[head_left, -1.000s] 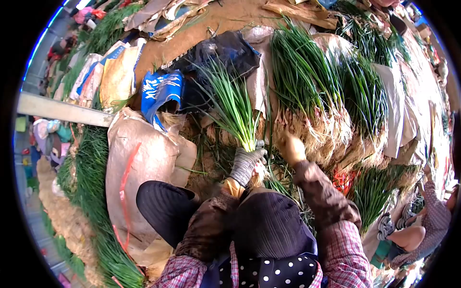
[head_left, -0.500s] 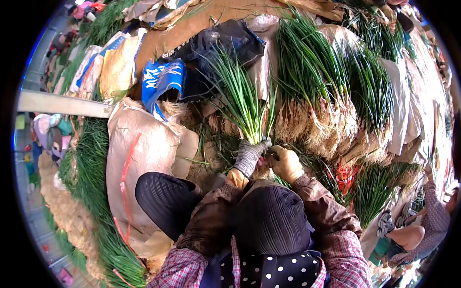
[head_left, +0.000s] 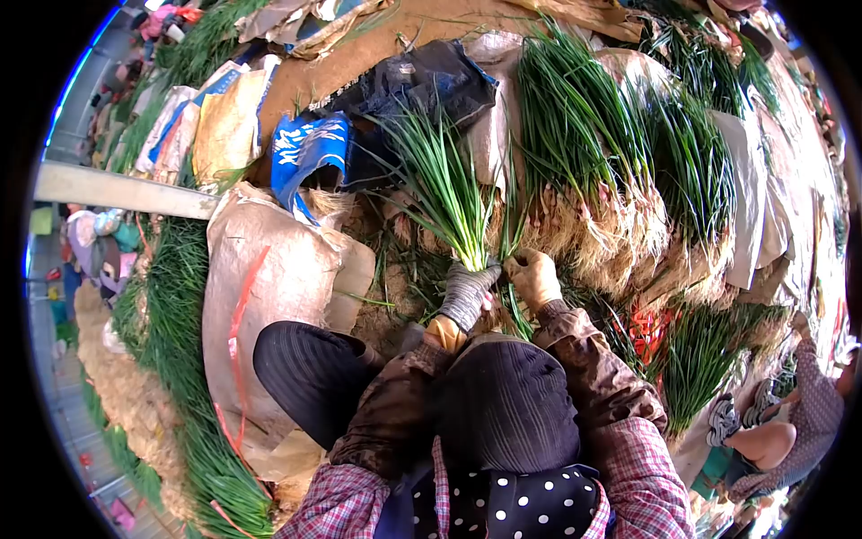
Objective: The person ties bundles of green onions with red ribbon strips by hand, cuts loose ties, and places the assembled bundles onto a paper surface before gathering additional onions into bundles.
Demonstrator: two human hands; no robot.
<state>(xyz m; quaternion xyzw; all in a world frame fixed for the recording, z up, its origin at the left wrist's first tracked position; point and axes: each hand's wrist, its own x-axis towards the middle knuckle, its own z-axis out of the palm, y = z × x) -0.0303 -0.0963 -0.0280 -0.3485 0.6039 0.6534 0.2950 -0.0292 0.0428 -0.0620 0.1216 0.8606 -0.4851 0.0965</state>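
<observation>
Currently, a spring-onion bunch is gripped near its base by the closed fingers of the left hand, right of the blue printed bag. Farther right, the right hand is held with fingers curled; whether anything is pinched cannot be told.

Illumination: bright. Glare whitens the pale sheeting between 2 and 3 o'clock. Fisheye distortion bends edges; corners black.
</observation>
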